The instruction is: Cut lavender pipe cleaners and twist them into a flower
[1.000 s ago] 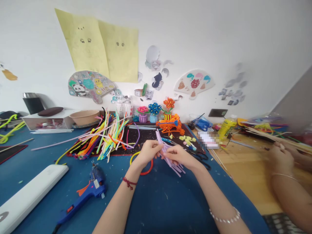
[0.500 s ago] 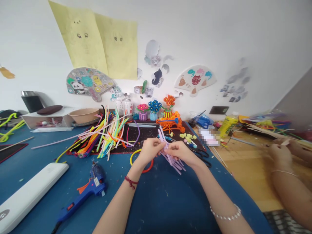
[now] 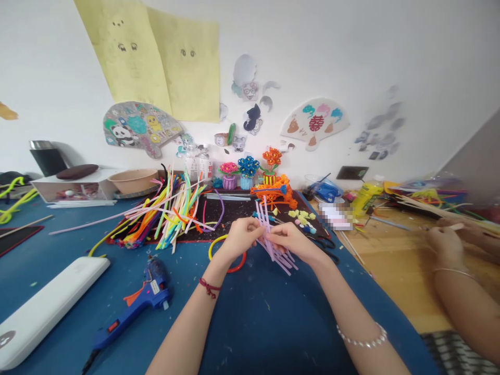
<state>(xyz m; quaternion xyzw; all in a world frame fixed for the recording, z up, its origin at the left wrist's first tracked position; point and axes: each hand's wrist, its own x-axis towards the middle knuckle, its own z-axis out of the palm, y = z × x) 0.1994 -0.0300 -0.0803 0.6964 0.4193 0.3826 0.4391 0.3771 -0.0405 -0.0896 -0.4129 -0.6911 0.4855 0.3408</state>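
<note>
Purple pipe cleaners (image 3: 282, 259) lie in a loose pile on the blue table, and a few more rise upright between my hands. My left hand (image 3: 245, 235) pinches these stems from the left, fingertips pressed together. From the right, my right hand (image 3: 291, 239) grips the same stems, thumb and forefinger closed. The fingertips of both hands nearly meet, so the exact hold is partly hidden. A yellow and red ring of pipe cleaner (image 3: 236, 266) lies just under my left wrist. Black-handled scissors (image 3: 327, 249) rest to the right of my right hand.
A blue glue gun (image 3: 146, 297) and a white power strip (image 3: 54, 312) lie at left. Behind stand a heap of coloured pipe cleaners (image 3: 182, 208), small potted flowers (image 3: 248, 174) and yellow pieces (image 3: 302, 217). Another person's hands (image 3: 449, 242) work over the wooden table at right.
The upright purple stems between my hands have turned slightly and stand straighter. Both hands stay close together in nearly the same place. The view has shifted slightly.
</note>
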